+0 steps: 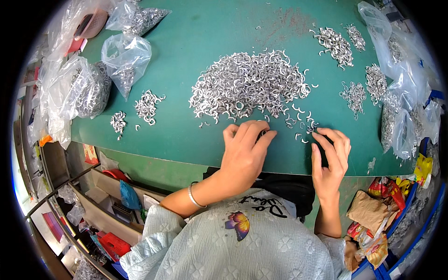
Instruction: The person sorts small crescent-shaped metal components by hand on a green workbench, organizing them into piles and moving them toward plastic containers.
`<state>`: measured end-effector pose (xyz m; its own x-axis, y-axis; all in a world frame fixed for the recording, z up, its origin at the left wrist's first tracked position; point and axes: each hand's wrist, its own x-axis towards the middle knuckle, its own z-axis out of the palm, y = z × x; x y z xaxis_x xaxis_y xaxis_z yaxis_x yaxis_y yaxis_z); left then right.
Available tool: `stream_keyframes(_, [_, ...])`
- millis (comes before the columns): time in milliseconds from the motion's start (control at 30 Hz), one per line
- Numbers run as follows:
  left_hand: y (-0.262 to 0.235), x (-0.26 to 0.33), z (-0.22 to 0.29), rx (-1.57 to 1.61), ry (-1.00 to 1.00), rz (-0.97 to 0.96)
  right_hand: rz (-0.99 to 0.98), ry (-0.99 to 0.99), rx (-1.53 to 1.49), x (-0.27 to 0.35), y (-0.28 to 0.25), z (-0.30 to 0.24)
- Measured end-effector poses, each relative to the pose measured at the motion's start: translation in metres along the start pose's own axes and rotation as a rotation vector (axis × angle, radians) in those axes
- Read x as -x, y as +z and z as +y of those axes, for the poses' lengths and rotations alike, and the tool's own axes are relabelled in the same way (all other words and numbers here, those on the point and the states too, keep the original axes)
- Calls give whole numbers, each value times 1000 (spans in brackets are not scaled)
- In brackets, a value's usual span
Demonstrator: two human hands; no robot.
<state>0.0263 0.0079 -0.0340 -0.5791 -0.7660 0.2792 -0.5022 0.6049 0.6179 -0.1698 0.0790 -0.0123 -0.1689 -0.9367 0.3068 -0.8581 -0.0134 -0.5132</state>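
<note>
A large heap of small, silvery, curved metal pieces (247, 84) lies on the green tabletop in front of me. My left hand (245, 154) is at the heap's near edge, its fingers curled toward the thumb. Something dark shows between thumb and forefinger, too small to name. To the right, my right hand (332, 158) rests with thumb and fingers apart. Its fingertips touch or nearly touch a few loose curved pieces (304, 140) scattered off the heap.
Smaller piles of metal pieces sit at the right (335, 45) and left (148, 106). Clear plastic bags of pieces stand along the left (126, 56) and right (401, 116) edges. Below the table are a shelf (100, 186) on the left and a brown paper bag (371, 210) on the right.
</note>
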Motion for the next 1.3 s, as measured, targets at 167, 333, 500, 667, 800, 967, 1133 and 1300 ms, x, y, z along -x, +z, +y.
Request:
stream_keyframes(167, [7,-3,8,15,-10,4,-62,-37,106,-1,17,-8])
stream_keyframes(333, [2,0,6,20,-20,5,-101,-44,-16,4,7,-5])
stream_keyframes(500, [13,-4,18,97,56,-32,28,88,-51,6,1,4])
stream_keyframes(667, [31,-4,23,87,93,-56,6,59,9,1,5,3])
stream_keyframes(800, [24,0,19,89,69,-66,-46,19,84,3,5,9])
stream_keyframes(967, [22,3,16,97,67,-42,85,144,247,6,-9,28])
stream_keyframes(1133, [26,1,19,105,79,-44,18,29,119,-8,4,11])
stream_keyframes(1300, [23,2,18,106,55,-48,-5,-12,113,-3,4,10])
